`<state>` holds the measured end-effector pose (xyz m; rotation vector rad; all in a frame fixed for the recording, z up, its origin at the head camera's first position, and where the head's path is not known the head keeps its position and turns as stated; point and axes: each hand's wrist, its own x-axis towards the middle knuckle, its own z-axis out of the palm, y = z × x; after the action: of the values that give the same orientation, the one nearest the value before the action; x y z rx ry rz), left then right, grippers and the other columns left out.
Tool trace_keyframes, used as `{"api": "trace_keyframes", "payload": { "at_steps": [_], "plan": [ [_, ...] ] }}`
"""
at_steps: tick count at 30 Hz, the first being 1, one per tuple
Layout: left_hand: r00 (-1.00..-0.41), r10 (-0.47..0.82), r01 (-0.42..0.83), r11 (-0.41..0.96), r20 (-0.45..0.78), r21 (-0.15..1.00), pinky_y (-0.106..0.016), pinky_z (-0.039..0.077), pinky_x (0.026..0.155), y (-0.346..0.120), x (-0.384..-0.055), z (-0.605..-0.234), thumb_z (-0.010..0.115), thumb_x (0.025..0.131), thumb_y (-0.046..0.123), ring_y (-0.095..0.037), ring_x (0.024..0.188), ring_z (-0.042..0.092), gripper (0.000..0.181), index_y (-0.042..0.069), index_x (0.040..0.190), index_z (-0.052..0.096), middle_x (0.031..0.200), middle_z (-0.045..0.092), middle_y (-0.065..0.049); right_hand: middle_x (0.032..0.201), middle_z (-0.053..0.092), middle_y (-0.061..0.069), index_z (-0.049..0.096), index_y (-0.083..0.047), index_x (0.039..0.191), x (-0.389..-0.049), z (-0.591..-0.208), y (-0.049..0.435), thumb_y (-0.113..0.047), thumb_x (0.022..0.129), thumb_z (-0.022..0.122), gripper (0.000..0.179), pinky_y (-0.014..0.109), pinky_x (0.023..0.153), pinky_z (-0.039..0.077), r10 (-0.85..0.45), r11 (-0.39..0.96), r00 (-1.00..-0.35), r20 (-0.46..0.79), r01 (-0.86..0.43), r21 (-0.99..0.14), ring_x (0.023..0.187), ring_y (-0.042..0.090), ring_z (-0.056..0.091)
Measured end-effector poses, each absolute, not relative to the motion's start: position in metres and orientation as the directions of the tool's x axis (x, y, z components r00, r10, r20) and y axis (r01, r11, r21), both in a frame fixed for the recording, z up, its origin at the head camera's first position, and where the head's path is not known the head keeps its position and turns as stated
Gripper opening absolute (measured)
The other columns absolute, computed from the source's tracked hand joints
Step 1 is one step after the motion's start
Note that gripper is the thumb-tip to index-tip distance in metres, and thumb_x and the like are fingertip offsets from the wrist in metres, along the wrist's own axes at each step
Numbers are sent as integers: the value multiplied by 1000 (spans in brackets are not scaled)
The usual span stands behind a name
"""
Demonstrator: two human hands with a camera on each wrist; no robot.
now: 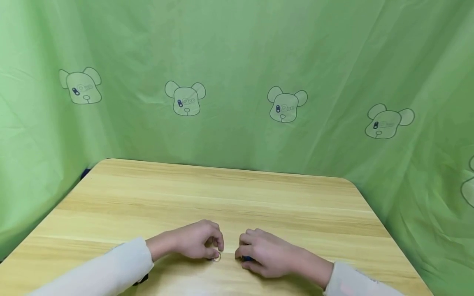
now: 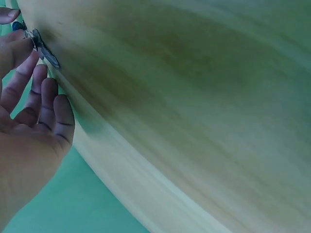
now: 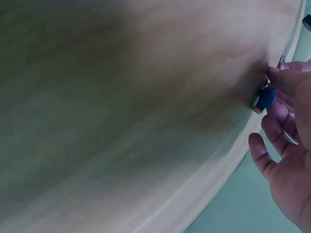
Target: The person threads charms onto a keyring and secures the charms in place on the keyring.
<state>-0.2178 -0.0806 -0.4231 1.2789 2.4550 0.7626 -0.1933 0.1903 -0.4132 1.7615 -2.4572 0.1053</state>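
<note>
Fingers (image 1: pixel 221 242) at 6 o'clock, head view, left hand (image 1: pixel 197 240) pinching metal ring (image 1: pixel 220 257), right hand (image 1: pixel 267 253) gripping mostly hidden blue fob (image 1: pixel 246 258), left wrist view, blurred metal piece (image 2: pixel 47 54) at 10, right wrist view, fob at 3, hand cut off, table (image 3: pixel 121 145) shadowed

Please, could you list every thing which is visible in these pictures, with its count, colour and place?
Metal ring: one, silvery, in the left hand
Flat metal piece: one, grey, near those fingertips
Small blue piece: one, blue, in the right hand
Table: one, pale wood, beneath both hands
Curtain: one, green, behind and beside table
Bear-head prints: four whole, one cut off, dark-outlined, across curtain
Dark object: one, dark blue, far-left table corner
Black object: one, black, below left cuff
Sleeves: two, whitish, on forearms
Hands: two, bare, above table
</note>
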Motion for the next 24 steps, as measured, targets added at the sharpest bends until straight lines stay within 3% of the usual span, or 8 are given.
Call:
{"api": "trace_keyframes", "payload": {
  "at_steps": [11, 20, 24],
  "plan": [
    [-562, 824, 646, 489, -68, 586, -17, 47, 68, -73, -219, -419, 73, 83, 6, 1, 72, 50, 15, 19, 82, 66, 77, 54, 14, 91, 56, -13, 72, -25, 100, -192, -414, 187, -21, 91, 75, 10, 17, 72, 37, -940, 320, -307, 150, -945, 67, 81, 4, 44],
    [-535, 838, 679, 500, -104, 538, -17, 43, 68, -74, -219, -417, 68, 91, 9, 2, 71, 47, 19, 23, 81, 61, 77, 51, 14, 93, 57, -13, 71, -26, 97, -194, -413, 185, -20, 90, 77, 12, 18, 73, 38, -934, 344, -331, 135, -936, 80, 83, 5, 46],
    [-544, 834, 645, 488, -96, 587, -16, 46, 66, -76, -219, -418, 65, 95, 8, 2, 69, 50, 16, 20, 84, 62, 76, 55, 15, 94, 58, -12, 68, -22, 96, -194, -412, 184, -19, 93, 74, 7, 19, 74, 40, -924, 361, -349, 155, -931, 60, 84, 5, 48]
  ]
}}
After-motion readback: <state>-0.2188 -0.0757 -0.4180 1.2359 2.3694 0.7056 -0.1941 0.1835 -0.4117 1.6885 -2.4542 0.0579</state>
